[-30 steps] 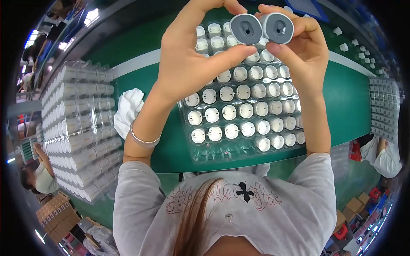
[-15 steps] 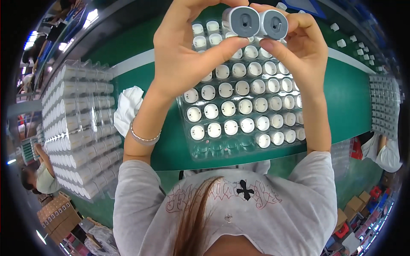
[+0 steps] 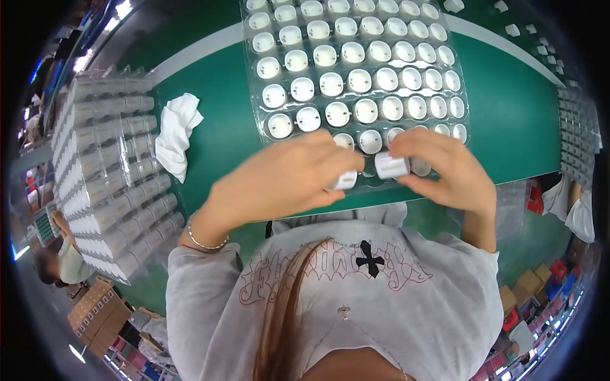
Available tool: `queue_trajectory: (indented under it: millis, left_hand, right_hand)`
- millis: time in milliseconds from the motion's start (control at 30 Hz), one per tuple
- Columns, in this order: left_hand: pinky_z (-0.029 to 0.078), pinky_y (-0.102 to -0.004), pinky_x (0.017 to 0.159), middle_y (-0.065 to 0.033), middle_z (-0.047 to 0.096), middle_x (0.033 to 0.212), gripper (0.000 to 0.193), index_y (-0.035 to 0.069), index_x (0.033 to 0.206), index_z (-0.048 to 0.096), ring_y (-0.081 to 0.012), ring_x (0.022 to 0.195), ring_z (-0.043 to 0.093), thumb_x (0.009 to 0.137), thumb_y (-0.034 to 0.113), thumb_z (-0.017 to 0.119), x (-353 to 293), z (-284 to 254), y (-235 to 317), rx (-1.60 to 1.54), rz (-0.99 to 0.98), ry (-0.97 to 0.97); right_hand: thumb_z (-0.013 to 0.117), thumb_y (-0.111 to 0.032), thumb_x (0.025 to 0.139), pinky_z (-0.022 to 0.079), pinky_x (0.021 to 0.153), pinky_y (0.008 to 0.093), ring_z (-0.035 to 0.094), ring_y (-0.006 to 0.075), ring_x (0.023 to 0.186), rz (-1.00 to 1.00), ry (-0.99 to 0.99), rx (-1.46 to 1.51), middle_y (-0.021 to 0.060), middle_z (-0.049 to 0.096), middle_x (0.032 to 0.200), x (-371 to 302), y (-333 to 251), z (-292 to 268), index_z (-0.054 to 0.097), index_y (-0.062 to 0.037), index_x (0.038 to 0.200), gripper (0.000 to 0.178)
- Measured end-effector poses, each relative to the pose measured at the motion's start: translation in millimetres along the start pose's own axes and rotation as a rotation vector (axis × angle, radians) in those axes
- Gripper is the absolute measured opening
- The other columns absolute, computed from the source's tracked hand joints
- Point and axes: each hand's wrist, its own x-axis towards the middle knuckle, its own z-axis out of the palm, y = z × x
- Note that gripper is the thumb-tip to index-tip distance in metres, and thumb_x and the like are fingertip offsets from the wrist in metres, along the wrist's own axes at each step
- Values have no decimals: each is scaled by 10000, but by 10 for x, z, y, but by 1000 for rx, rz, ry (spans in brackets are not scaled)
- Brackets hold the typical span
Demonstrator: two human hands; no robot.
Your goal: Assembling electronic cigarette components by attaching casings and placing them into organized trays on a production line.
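My left hand (image 3: 298, 168) is closed on a short white cylinder (image 3: 346, 180) at the near edge of the clear plastic tray (image 3: 254, 105). Its fingers hide part of that piece. In my right hand (image 3: 448, 166), a second white cylinder (image 3: 391, 165) lies tilted on its side, pinched between thumb and fingers just to the right of the first. Both are low over the tray's nearest row. Rows of upright white cylinders (image 3: 365, 109) with pale recessed tops fill the tray beyond my hands.
At the left stands a tall stack of trays (image 3: 105, 171) full of white cylinders, with a crumpled white cloth (image 3: 176, 134) beside it on the green table (image 3: 216, 95). Small white pieces (image 3: 512, 30) lie at the far right. More stacked trays (image 3: 577, 133) stand at the right edge.
Both hands have come down and nearer from above the far side of the tray, each with its cylinder. The grey ends, side by side before, are now turned out of sight.
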Motion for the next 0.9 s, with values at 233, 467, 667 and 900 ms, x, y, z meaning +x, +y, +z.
queue_trajectory:
  millis: [233, 467, 667, 900]
  left_hand:
    - [498, -331, 670, -81, 562, 1024, 440, 45, 1073, 594, -242, 821, 580, 675, 116, 767, -4, 426, 145, 94, -20, 216]
    - [418, -382, 826, -75, 510, 1177, 479, 96, 1082, 605, -266, 977, 513, 662, 237, 789, -122, 376, 168, 195, -137, 156]
    - [396, -358, 852, -52, 553, 1144, 395, 110, 1017, 635, -212, 939, 533, 670, 214, 791, -46, 123, 113, 216, -108, 299]
    - [380, -380, 897, -52, 561, 1191, 376, 116, 988, 652, -193, 922, 567, 648, 188, 797, 18, -204, 55, 308, -118, 413]
  right_hand:
    - [745, -136, 698, 504, 675, 318, 613, 241, 799, -89, -16, -237, 93, 599, 1068, -57, -76, 285, 612, -82, 1127, 453]
    - [690, -189, 826, 440, 612, 243, 520, 123, 676, 110, 761, -321, 57, 596, 1202, 530, 879, -607, 560, -71, 1238, 447]
    - [709, -445, 782, 484, 726, 315, 632, 227, 824, 419, 608, -529, 162, 664, 1000, 1076, 2224, -1511, 634, -37, 1166, 565]
    - [658, -415, 810, 493, 796, 360, 654, 273, 917, 217, 596, -341, 167, 680, 991, 1970, 1745, -1393, 682, -45, 1043, 438]
